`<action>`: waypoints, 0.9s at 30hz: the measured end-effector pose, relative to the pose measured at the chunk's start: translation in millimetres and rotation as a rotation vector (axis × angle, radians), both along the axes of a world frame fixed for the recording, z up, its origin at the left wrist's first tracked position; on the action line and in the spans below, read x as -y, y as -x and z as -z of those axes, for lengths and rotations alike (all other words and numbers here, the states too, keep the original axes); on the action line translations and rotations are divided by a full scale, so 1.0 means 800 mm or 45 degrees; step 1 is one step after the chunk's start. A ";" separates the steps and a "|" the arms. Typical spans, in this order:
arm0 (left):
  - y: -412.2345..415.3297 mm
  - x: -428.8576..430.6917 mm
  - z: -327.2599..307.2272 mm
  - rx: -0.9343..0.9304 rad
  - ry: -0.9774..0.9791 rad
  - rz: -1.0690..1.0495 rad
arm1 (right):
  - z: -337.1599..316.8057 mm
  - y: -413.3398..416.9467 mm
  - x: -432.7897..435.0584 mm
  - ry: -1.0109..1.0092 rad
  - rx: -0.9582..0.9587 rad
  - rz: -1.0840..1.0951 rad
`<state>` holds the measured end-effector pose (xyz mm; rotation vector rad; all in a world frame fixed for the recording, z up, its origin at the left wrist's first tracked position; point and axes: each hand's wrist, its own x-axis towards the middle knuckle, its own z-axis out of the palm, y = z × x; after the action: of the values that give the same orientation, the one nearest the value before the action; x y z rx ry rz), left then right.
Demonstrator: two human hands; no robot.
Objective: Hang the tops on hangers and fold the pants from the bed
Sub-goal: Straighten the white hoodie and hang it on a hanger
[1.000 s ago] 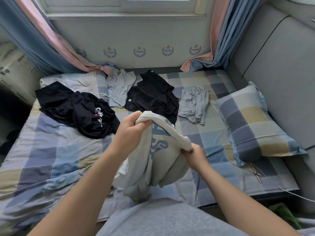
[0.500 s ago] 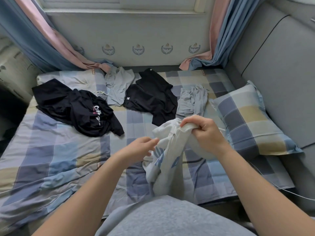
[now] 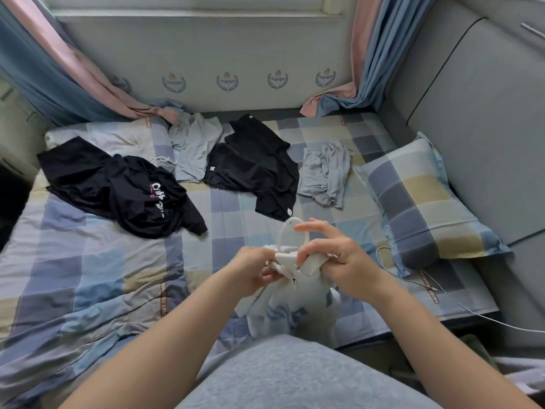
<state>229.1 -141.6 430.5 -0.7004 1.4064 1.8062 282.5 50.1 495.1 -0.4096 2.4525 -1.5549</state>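
Gripping the bunched neck of a white top [image 3: 298, 308] in the left hand [image 3: 255, 271], fingers curled round the cloth, and pinching the same bunch under the curled lower fingers of the right hand [image 3: 339, 258], index finger and thumb stretched loosely beside a white hanger hook [image 3: 283, 234] poking up just beyond both hands. Letting the rest of it hang below the hands, over the near edge of the checked bed [image 3: 88, 261]. Well beyond the hands on the sheet: a black lettered top [image 3: 141, 199] to the left, a black garment [image 3: 256, 169] straight ahead, a pale grey garment [image 3: 194, 149] between those two, a crumpled grey garment [image 3: 324, 172] beyond the right hand, a checked pillow [image 3: 418, 202] further right.
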 end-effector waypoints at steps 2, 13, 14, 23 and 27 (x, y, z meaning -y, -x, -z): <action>0.003 0.006 0.003 -0.013 -0.127 -0.203 | 0.013 -0.004 -0.009 -0.024 0.030 0.102; 0.004 0.022 -0.042 -0.228 -0.393 -0.340 | 0.072 -0.007 -0.015 0.408 1.062 0.549; 0.003 0.022 -0.047 -0.251 -0.390 -0.322 | 0.081 -0.005 -0.018 0.448 1.187 0.638; 0.001 0.016 -0.060 -0.383 -0.288 -0.275 | 0.116 -0.014 0.009 0.616 1.818 0.696; 0.000 0.010 -0.064 -0.394 -0.247 -0.248 | 0.113 -0.005 0.033 0.854 1.624 0.751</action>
<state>229.0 -149.8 481.9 -0.4841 1.3669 2.2464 286.3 23.6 404.5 1.0113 1.0507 -1.8846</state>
